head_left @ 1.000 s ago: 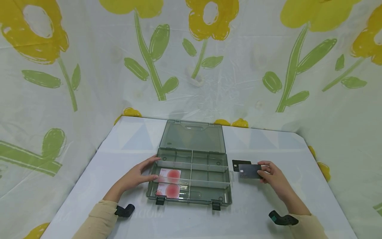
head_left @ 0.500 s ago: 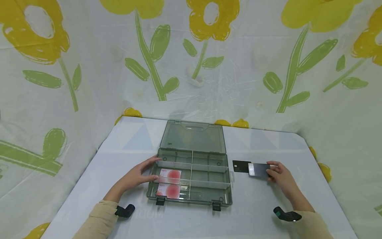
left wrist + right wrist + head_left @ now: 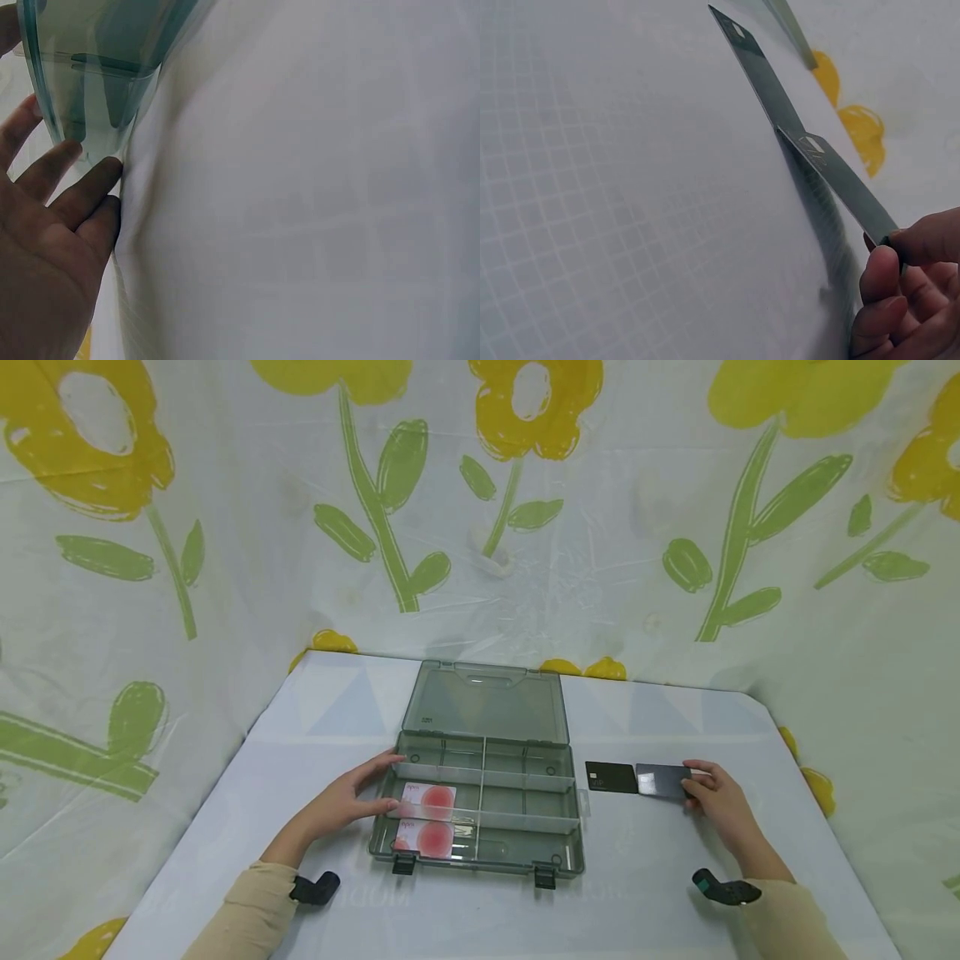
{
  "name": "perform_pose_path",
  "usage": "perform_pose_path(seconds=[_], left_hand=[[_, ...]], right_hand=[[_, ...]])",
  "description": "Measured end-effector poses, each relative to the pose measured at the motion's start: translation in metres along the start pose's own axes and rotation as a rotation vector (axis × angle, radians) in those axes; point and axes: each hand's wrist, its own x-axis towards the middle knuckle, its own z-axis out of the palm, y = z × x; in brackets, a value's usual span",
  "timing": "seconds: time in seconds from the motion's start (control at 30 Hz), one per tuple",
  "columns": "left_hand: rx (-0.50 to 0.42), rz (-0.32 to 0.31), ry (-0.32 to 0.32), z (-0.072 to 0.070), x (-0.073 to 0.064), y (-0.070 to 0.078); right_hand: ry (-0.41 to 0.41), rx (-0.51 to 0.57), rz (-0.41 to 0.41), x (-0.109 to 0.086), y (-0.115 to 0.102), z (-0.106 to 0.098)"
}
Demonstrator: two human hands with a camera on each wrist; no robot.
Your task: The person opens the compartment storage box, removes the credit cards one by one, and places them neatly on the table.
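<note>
My right hand (image 3: 718,797) pinches a dark grey card (image 3: 663,781) by its right end, between thumb and fingers. The card's left end meets the right edge of a black card (image 3: 611,777) with a chip mark, right of the box. In the right wrist view the grey card (image 3: 851,191) tilts up from the black card (image 3: 757,75) toward the fingers. My left hand (image 3: 347,795) rests spread against the left side of a translucent grey-green compartment box (image 3: 495,866). Two white cards with red circles, an upper one (image 3: 429,800) and a lower one (image 3: 425,839), lie in its left compartments.
The box lid (image 3: 486,703) is folded back flat behind the box. Two black latches, a left one (image 3: 403,864) and a right one (image 3: 545,878), stick out in front. A flowered cloth (image 3: 585,543) rises behind and beside the white table (image 3: 600,902).
My right hand has moved right with the grey card, uncovering the black card it overlapped before. My left hand and the box have stayed in place.
</note>
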Motion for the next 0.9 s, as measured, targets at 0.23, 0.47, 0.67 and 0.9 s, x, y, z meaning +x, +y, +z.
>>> perform_pose_path(seconds=[0.23, 0.47, 0.67, 0.9], left_hand=[[0.003, -0.005, 0.004, 0.0, 0.0, 0.0], [0.012, -0.004, 0.008, 0.0, 0.0, -0.001], [0.015, -0.002, 0.004, 0.0, -0.001, 0.0], [0.008, 0.004, 0.003, 0.0, 0.0, 0.0]], right_hand=[[0.034, -0.073, 0.012, 0.005, 0.001, 0.001], [0.023, -0.142, 0.015, 0.007, 0.002, 0.0], [0.028, -0.208, -0.005, 0.009, 0.001, 0.001], [0.052, -0.338, -0.057, 0.011, -0.002, 0.003]])
